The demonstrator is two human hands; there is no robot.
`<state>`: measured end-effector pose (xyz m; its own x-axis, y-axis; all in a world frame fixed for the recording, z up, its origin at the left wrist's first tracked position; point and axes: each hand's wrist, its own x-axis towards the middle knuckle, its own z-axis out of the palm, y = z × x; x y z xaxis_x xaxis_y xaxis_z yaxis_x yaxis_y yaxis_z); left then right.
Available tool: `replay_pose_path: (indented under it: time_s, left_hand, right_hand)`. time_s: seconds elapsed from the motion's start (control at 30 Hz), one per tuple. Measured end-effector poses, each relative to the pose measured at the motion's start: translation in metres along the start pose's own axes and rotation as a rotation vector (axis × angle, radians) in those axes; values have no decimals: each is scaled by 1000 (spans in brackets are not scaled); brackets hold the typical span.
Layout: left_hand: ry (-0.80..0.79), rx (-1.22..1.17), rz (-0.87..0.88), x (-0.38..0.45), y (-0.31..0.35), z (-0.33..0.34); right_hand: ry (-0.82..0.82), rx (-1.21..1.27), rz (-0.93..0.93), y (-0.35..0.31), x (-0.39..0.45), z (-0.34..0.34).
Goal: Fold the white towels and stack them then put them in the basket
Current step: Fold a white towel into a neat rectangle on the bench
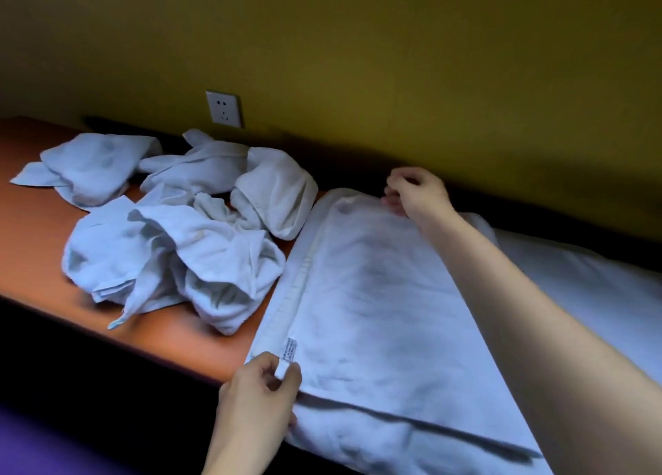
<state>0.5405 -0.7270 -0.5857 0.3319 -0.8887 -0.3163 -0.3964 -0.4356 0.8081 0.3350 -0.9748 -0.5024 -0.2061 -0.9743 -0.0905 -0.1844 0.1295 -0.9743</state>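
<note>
Nearest the camera, the left hand is seen at the front edge of the orange-brown wooden tabletop; its thumb & fingers are curled in a pinch on the near left corner of the flat white terry towel, right by the small white sewn-in care label; a folded-over layer of the same towel is seen hanging past the table's near edge. The flat towel is spread lengthwise away from the viewer, w/ a hemmed border along its left side. Further back, the right forearm is stretched diagonally over the towel; the right hand is held at the far corner, fingers bent & the cloth edge pinched betw. fingertips. More white cloth is seen under & to the right of the arm; whether it's a separate towel can't be told. To the left, a heap of crumpled white towels is piled on the tabletop, just beside the flat one; a smaller crumpled white towel lies further left, twd the back. Behind, a white wall socket is set in the olive-yellow wall.
</note>
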Motion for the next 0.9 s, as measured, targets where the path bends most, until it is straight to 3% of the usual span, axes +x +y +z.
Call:
replay_pose_path:
  time_s: [0.13,0.3,0.4,0.5,0.63,0.73,0.83,0.9]
  left_hand:
    - [58,139,50,6,-11,2]
    - [37,75,39,7,4,4]
    - [-66,-13,-79,10,20,3]
    - [-140,-94,-128,8,28,2]
    - [-135,-165,-104,5,31,0]
    - [-53,-87,49,-7,36,-5]
    - [103,172,285,-21,33,-11]
    - [147,244,342,-26,28,-13]
  right_hand:
    - [78,-357,-132,46,-97,-84]
    - [259,-775,131,100,-210,-166]
    - [173,-866,348,124,-239,-175]
    - [101,-841,377,132,-251,-164]
    - [198,-579,267,122,-261,-156]
    - [287,-373,134,104,-281,-163]
    - [281,-261,83,96,-296,-171]
    - [268,-211,78,93,-305,-173]
